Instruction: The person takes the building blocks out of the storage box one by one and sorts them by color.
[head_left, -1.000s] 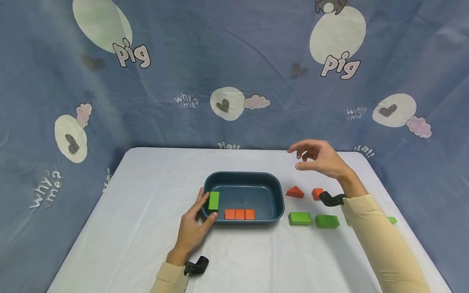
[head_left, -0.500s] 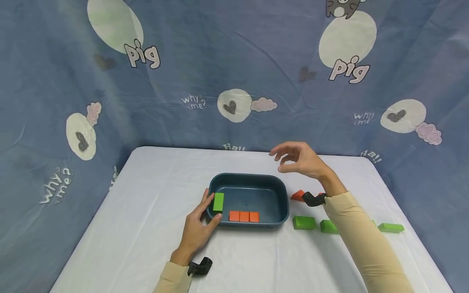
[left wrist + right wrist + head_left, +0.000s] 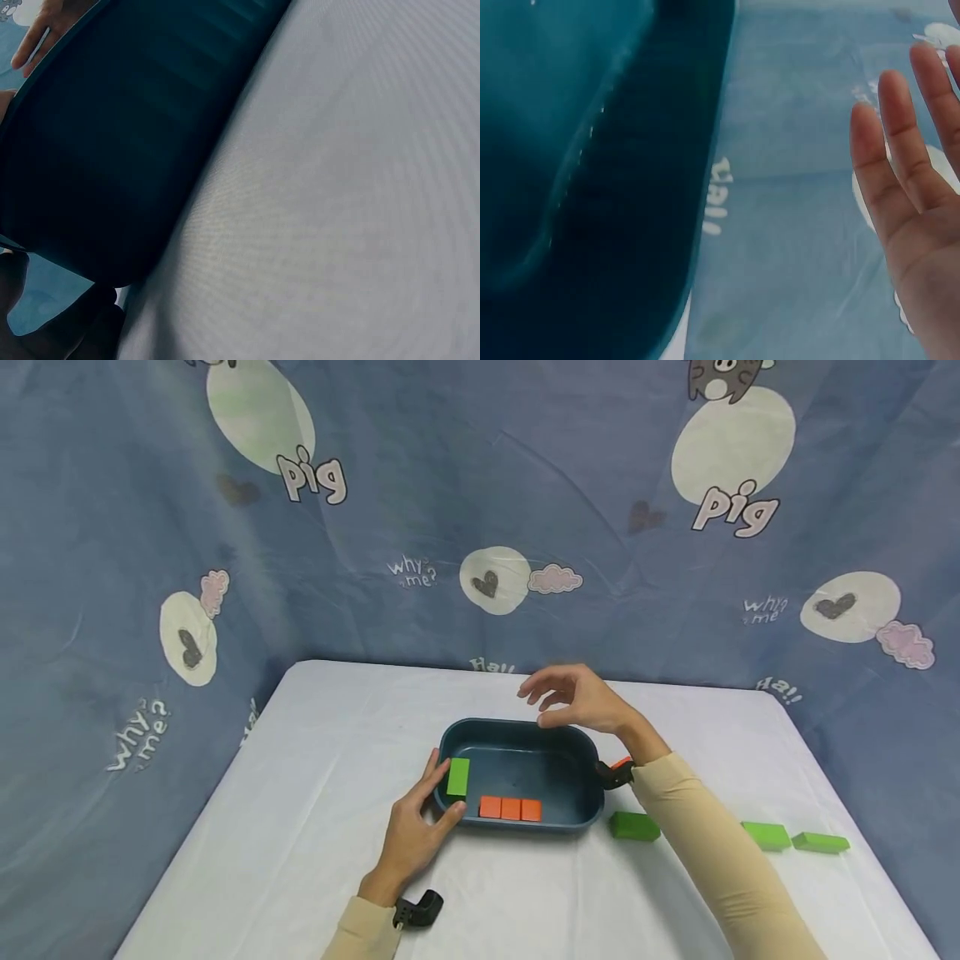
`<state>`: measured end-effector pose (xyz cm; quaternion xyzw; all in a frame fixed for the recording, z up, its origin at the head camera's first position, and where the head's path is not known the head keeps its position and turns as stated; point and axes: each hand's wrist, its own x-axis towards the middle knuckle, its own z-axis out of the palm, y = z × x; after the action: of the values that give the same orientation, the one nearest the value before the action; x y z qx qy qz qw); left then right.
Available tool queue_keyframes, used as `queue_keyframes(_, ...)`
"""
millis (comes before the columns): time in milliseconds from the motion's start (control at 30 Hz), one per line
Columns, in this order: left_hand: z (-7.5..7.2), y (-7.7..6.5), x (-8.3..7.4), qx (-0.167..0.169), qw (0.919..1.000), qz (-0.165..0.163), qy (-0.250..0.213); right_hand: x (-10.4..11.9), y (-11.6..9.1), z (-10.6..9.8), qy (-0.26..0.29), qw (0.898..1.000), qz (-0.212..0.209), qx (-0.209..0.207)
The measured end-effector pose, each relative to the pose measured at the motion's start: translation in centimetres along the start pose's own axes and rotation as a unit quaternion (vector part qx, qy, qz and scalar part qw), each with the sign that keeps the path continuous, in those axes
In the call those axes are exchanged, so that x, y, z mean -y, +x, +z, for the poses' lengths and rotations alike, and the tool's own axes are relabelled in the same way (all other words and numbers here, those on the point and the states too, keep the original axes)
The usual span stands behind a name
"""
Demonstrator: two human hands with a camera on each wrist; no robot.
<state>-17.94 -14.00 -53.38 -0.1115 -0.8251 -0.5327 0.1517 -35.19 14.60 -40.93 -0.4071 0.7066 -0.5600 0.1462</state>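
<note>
In the head view a dark teal tray (image 3: 517, 768) lies on the white-covered table. Inside it a green block (image 3: 458, 775) stands at the left end, and a row of three orange blocks (image 3: 511, 808) lines the front wall. My left hand (image 3: 411, 831) rests at the tray's left front corner, fingers and thumb spread and touching its rim. Over the back right rim hovers my right hand (image 3: 581, 697), fingers loosely bent, nothing in them. The right wrist view shows that hand's palm (image 3: 922, 240) beside the tray wall (image 3: 652, 150).
To the tray's right lie green blocks (image 3: 633, 827), with two more green pieces (image 3: 795, 839) farther right. An orange piece (image 3: 621, 762) is mostly hidden by the right wrist. Blue printed cloth (image 3: 375, 510) hangs behind the table.
My right hand has moved left and slightly down, from above the loose blocks to the tray's back rim. My left hand stays at the tray's corner. The whole head view has shifted slightly.
</note>
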Motion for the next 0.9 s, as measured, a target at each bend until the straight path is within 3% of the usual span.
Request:
queue_keyframes(600,0.2,-0.3,0.5,0.000,0.9999,0.011,-0.006,-4.3,3.6,4.5,0.060,0.994,0.001,0.091)
queue_keyframes(900,-0.2,0.0,0.5,-0.001,0.9998,0.015,0.009,-5.1,5.1,6.2,0.069,0.989,0.013,0.132)
